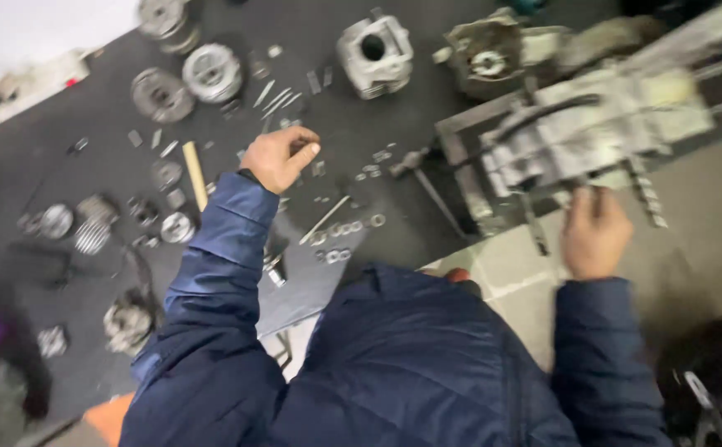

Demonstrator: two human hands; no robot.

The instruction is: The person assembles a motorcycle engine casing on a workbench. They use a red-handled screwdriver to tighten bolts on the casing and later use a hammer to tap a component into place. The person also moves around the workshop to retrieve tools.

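engine block (576,132): grey, grimy casing sitting in a metal stand (469,157) at the far right, half on the dark mat (361,141), half over the pale floor (709,223); blurred by motion.
right hand (594,233): at the near edge of the engine block, fingers curled closed, seemingly round a small part or tool at the casing; what it has hold of cannot be told through the blur.
left hand (278,157): over the mat, well apart from the block, fingers pinched shut with the thumb against the forefinger; it may hold a small piece of hardware, but nothing shows clearly.
loose parts: bolts and pins (278,99) fan out just beyond the left hand; washers and nuts (344,232) lie near it towards the body; a wooden-handled tool (194,172) lies beside the sleeve.
other pieces: a cylinder (375,51) stands at the top of the mat, round clutch-like discs (212,73) to its left.
doing it well: in my judgement, steady the block with the right hand, pick one fastener at a time, and keep the laid-out groups undisturbed so nothing gets mixed.
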